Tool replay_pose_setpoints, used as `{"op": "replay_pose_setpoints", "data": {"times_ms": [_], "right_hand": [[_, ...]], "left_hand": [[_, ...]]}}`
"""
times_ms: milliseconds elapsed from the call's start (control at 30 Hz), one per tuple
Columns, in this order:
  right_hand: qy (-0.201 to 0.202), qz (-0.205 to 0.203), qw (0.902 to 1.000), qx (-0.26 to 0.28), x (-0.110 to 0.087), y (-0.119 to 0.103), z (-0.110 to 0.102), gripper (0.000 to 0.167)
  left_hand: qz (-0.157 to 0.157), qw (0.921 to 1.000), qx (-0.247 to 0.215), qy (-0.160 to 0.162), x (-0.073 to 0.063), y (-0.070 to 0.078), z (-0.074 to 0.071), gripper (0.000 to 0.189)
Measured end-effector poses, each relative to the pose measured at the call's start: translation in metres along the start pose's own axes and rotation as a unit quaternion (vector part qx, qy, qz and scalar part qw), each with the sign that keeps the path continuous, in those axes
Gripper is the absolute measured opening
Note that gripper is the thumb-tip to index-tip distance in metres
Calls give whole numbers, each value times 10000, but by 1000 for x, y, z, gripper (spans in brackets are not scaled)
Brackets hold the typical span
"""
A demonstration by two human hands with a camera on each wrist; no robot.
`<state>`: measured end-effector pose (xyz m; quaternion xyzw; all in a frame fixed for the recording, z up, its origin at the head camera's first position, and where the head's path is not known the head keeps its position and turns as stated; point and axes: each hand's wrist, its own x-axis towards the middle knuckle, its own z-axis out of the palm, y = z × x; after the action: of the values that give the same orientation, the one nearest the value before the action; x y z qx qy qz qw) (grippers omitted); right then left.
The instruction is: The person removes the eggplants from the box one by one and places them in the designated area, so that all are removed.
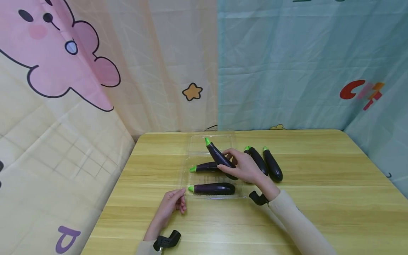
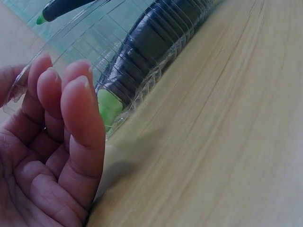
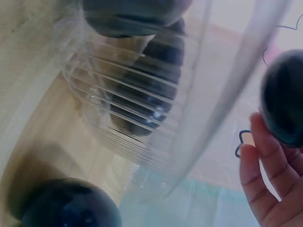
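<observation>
My right hand (image 1: 244,167) grips an eggplant (image 1: 218,155) with a green stem, holding it tilted above a clear plastic container (image 1: 204,198). Inside the container lie two more eggplants, one toward the front (image 1: 213,188) and one farther back (image 1: 205,166), partly hidden by the held one. At the container's front left corner is my left hand (image 1: 172,205). Its thumb and index finger pinch the rim (image 2: 18,87) there, while the other fingers curl loosely. In the right wrist view, the held eggplant (image 3: 286,99) shows at the right edge.
To the right of the container several eggplants lie on the wooden table (image 1: 315,212), among them one at the outer side (image 1: 272,165). The container's clear lid (image 1: 196,143) lies folded back behind it. Patterned curtains (image 1: 271,63) enclose the table's back and sides.
</observation>
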<state>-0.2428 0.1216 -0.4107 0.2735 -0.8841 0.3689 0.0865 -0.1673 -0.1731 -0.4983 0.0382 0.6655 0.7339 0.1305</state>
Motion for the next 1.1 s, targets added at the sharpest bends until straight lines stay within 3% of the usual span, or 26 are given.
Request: {"op": "replay_pose_setpoints", "data": {"times_ms": [267,700,1100], "right_hand": [[560,-56,9984,113,-4,4,0,45],[1171,-67,9930,160,-10,15,1,44],[1676,116,9851,371,-17,22,-9,40]], "left_hand": [[-10,10000,10,-1,1,-1,1,42],[153,9998,4,-137,1,0,-1,40],[56,10000,4,-82,1,0,0,41]]}}
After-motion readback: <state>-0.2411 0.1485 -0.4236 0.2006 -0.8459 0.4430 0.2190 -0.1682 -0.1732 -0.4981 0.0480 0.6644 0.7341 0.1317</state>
